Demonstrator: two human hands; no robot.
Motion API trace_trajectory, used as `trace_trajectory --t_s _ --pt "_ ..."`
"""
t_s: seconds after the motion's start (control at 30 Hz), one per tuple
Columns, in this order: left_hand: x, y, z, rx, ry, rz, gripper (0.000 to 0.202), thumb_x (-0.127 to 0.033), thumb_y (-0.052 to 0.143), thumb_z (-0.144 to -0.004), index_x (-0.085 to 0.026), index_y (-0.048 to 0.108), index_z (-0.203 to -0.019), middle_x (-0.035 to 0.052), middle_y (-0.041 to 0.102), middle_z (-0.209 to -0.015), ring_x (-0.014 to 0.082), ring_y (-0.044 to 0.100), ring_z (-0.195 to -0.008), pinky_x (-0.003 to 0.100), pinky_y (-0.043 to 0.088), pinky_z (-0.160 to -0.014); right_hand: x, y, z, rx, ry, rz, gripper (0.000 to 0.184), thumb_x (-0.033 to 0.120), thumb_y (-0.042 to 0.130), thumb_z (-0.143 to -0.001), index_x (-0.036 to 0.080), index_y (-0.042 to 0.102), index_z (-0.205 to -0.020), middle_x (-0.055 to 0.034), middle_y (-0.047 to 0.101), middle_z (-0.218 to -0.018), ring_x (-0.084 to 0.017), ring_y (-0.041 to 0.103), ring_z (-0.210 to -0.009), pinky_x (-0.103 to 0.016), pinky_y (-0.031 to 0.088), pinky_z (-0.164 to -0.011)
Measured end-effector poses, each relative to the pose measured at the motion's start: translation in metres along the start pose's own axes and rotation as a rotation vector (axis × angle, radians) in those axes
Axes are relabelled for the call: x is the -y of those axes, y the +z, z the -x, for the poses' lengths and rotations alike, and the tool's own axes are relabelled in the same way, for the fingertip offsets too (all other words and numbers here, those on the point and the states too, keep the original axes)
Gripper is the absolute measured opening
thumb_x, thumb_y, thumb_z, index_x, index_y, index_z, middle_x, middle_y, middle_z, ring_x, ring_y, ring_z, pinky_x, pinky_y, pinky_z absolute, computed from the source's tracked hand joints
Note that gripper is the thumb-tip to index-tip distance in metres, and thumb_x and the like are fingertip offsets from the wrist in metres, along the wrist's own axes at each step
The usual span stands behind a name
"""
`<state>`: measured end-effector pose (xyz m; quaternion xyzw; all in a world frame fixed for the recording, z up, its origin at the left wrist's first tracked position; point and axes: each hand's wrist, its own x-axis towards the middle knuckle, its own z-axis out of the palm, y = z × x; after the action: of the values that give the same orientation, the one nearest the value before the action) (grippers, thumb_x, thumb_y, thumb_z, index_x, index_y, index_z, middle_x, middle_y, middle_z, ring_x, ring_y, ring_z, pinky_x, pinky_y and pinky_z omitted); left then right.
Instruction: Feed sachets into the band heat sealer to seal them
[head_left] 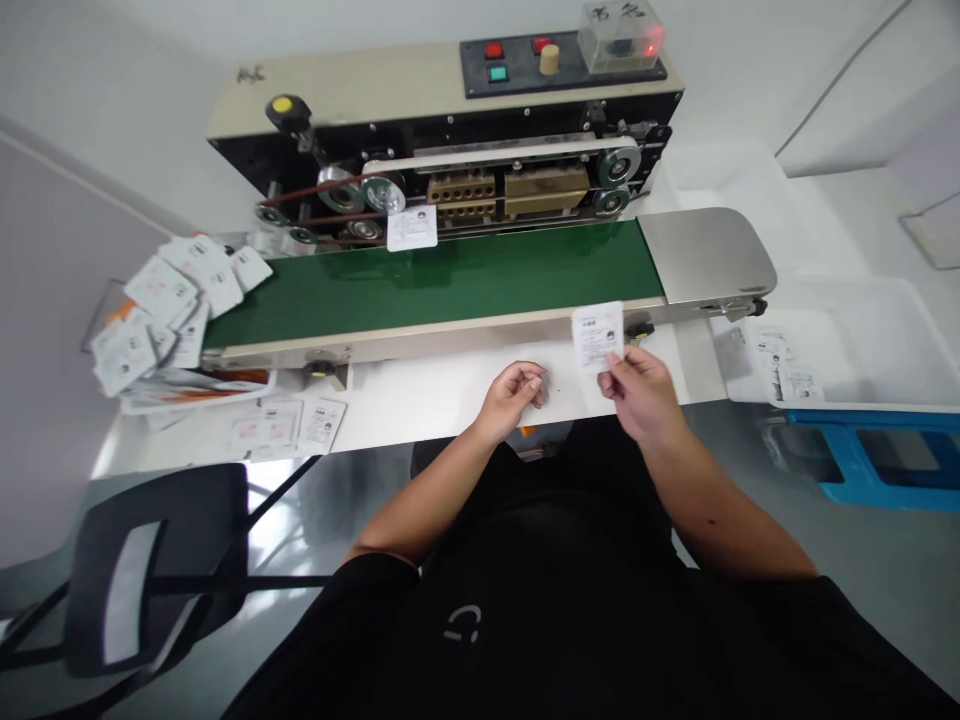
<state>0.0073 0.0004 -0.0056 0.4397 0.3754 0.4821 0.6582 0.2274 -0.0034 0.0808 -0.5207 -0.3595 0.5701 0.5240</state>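
Note:
My right hand (pixel 637 392) pinches a small white printed pouch (pixel 598 337) by its lower edge and holds it upright just in front of the sealing machine's green belt (pixel 450 282). My left hand (pixel 513 396) hovers over the white table beside it, fingers curled loosely with nothing visible in them. Another white pouch (pixel 412 228) stands on the belt's far side, under the sealing rollers (pixel 375 192).
A heap of white pouches (pixel 165 300) lies at the belt's left end, with a few more on the table (pixel 285 425). A white bin (pixel 847 350) holding some pouches sits at the right, above a blue crate (pixel 877 455). A black chair (pixel 142 570) stands lower left.

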Motion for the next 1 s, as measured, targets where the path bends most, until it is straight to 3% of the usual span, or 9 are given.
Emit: trace_trajectory --t_s 0.17,0.23,0.37,0.57,0.7,1.0 --pt "-0.001 0.0 0.0 0.016 0.007 0.017 0.043 -0.056 0.079 -0.094 -0.018 0.068 -0.113 -0.0002 0.065 -0.084 0.0117 0.064 -0.069 0.028 0.056 -0.069 0.069 -0.019 -0.025 -0.034 0.029 -0.124 0.025 0.038 0.085 -0.083 0.023 0.071 -0.098 0.0026 0.054 -0.063 -0.011 0.046 -0.054 -0.024 0.033 -0.047" --pt "-0.002 0.0 0.0 0.021 0.007 0.018 0.044 -0.057 0.079 -0.093 -0.019 0.068 -0.112 -0.0002 0.065 -0.084 0.0116 0.064 -0.069 0.028 0.056 -0.069 0.091 -0.026 -0.041 -0.026 0.052 -0.147 0.019 0.033 0.082 -0.086 0.024 0.066 -0.09 0.0024 0.052 -0.063 -0.011 0.045 -0.054 -0.024 0.032 -0.046" --pt "-0.003 0.001 0.0 0.031 0.002 0.018 0.043 -0.056 0.08 -0.093 -0.018 0.069 -0.111 0.0 0.065 -0.086 0.0111 0.063 -0.069 0.027 0.055 -0.068 0.119 -0.03 -0.079 -0.024 0.063 -0.105 0.025 0.031 0.074 -0.093 0.024 0.054 -0.08 -0.0002 0.054 -0.067 -0.013 0.047 -0.057 -0.027 0.034 -0.047" --pt "-0.001 -0.001 0.001 0.045 0.006 0.016 0.041 -0.053 0.078 -0.095 -0.018 0.069 -0.112 0.0002 0.065 -0.086 0.0112 0.064 -0.07 0.027 0.055 -0.07 0.131 -0.022 -0.125 -0.128 0.13 -0.106 0.017 0.027 0.068 -0.097 0.023 0.056 -0.085 -0.0015 0.054 -0.066 -0.012 0.046 -0.058 -0.023 0.037 -0.044" --pt "-0.001 0.0 0.002 0.04 0.001 0.022 0.041 -0.054 0.079 -0.094 -0.018 0.069 -0.11 -0.0001 0.064 -0.086 0.0111 0.064 -0.07 0.027 0.055 -0.07 0.129 -0.019 -0.144 -0.116 0.123 -0.063 0.019 0.026 0.067 -0.097 0.021 0.055 -0.083 -0.0016 0.055 -0.067 -0.011 0.048 -0.056 -0.022 0.037 -0.042" --pt "-0.003 0.001 0.001 0.042 -0.002 0.029 0.041 -0.054 0.08 -0.093 -0.018 0.069 -0.109 -0.0003 0.064 -0.085 0.0111 0.064 -0.069 0.027 0.055 -0.07 0.131 0.007 -0.151 -0.026 0.118 -0.036 0.022 0.019 0.064 -0.1 0.019 0.054 -0.08 -0.0019 0.058 -0.071 -0.009 0.055 -0.057 -0.019 0.048 -0.048"
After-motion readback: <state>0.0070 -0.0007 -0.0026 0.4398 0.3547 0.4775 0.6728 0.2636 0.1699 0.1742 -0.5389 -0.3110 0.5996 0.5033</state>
